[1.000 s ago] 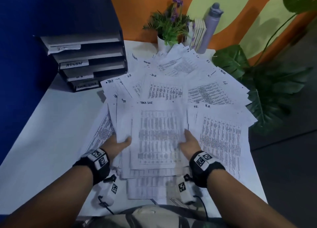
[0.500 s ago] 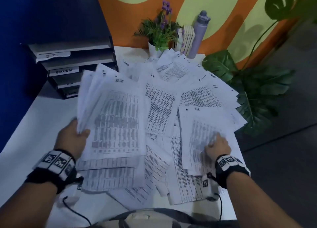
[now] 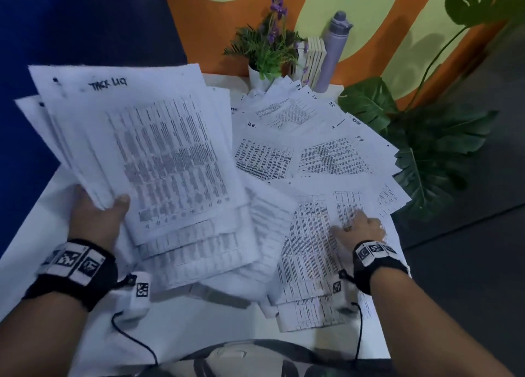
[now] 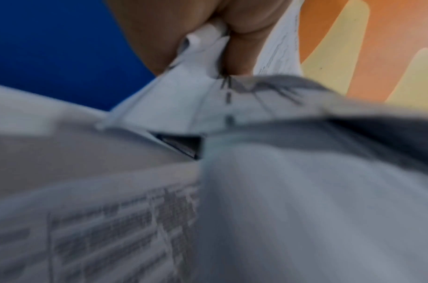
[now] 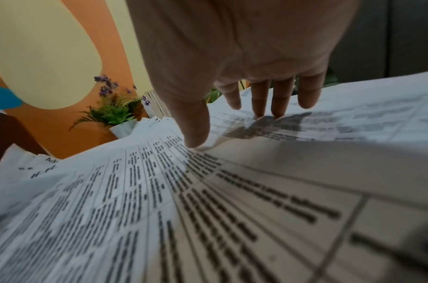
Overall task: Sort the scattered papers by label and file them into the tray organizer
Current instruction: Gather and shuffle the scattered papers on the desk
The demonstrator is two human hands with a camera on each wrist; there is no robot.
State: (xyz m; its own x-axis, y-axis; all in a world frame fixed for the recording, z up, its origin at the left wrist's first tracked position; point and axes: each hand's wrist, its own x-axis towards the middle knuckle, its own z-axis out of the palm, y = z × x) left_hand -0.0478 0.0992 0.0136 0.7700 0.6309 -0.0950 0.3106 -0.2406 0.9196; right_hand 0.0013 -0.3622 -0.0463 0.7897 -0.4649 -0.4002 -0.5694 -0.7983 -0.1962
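My left hand (image 3: 99, 214) grips a thick stack of printed sheets (image 3: 147, 155) by its lower left corner, lifted above the table; the top sheet is hand-labelled "TACK LIST". In the left wrist view the thumb (image 4: 242, 38) pinches the stack's edge (image 4: 200, 57). My right hand (image 3: 359, 229) presses straight fingers on a printed sheet (image 3: 309, 251) lying on the table at the right; its fingertips (image 5: 268, 113) touch the paper (image 5: 208, 201). More scattered papers (image 3: 298, 138), some marked "H.R.", fan out toward the back. The lifted stack hides the tray organizer.
A potted plant with purple flowers (image 3: 270, 44), a few books (image 3: 315, 58) and a grey bottle (image 3: 333, 50) stand at the table's back edge. A large leafy plant (image 3: 426, 143) sits off the right edge. A blue wall (image 3: 56, 35) is at the left.
Both hands held the stack a second ago. The left hand has since lifted it up and to the left, covering the organizer, while the right hand let go and moved right onto a table sheet.
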